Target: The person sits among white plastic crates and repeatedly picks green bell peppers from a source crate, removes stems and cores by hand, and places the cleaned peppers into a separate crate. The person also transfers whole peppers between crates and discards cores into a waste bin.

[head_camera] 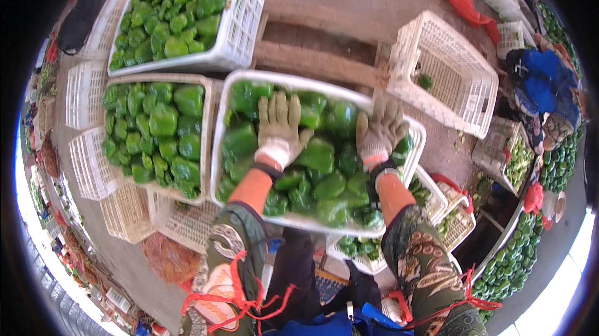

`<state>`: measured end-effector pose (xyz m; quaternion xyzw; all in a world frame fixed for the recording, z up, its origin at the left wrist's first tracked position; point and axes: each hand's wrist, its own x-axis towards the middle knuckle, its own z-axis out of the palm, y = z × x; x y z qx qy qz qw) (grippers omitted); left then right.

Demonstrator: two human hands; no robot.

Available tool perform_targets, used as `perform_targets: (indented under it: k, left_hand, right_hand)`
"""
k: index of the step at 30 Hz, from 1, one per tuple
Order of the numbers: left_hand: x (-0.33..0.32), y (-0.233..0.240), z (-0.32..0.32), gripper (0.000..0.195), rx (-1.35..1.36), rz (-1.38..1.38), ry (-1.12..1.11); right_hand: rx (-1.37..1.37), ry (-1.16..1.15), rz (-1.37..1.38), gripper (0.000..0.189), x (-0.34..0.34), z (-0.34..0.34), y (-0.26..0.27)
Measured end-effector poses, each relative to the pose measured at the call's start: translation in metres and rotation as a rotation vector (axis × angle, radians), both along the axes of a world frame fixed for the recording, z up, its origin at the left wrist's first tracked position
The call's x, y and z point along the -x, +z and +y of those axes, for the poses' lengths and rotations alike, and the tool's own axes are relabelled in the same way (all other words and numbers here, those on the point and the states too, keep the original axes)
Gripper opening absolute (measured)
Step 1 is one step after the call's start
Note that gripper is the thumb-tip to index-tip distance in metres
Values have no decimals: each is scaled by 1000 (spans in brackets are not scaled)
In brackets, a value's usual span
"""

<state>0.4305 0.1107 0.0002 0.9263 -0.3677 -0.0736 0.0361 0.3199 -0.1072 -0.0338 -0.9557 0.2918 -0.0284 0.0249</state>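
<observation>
A white plastic crate (299, 81) full of green bell peppers (318, 156) is in front of me. My left hand (281, 125), in a soiled work glove, lies palm down on the peppers in its left part, fingers apart. Near the crate's right side my right hand (381, 127), gloved the same way, rests spread over the peppers and the far rim. Neither hand is closed around a pepper. The palms and what lies under them are hidden.
Full pepper crates stand at the left (206, 135) and far left (238, 32). A wooden pallet (318, 57) lies beyond. An almost empty crate (444, 78) stands at the right, near a person in blue (545, 81). A pepper heap (510, 247) lies lower right.
</observation>
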Motion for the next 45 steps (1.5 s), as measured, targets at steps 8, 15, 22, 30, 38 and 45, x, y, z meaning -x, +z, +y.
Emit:
perform_targets:
  k: [8,15,22,30,38,45]
  left_hand:
    - [41,105,62,55,321,-33,114]
    - [198,75,170,43,1218,1010,1408]
    - [224,-71,180,79,687,536,792]
    - [215,-84,177,66,-20,445,460]
    - [228,-75,138,63,204,555,491]
    - [206,-111,139,57,-49,297,305]
  right_hand:
    - [-365,-36,-147,66,0,-22,57]
    - [-817,-516,-466,61,185,-25,104]
    - [-722,-172,-214,83,305,73,17]
    - [-1403,-903,-588,39,282,73,20]
    - [-1564,-905,-685,51,199,-18,51]
    - [-1444,-882,-496,52,172,-50,32]
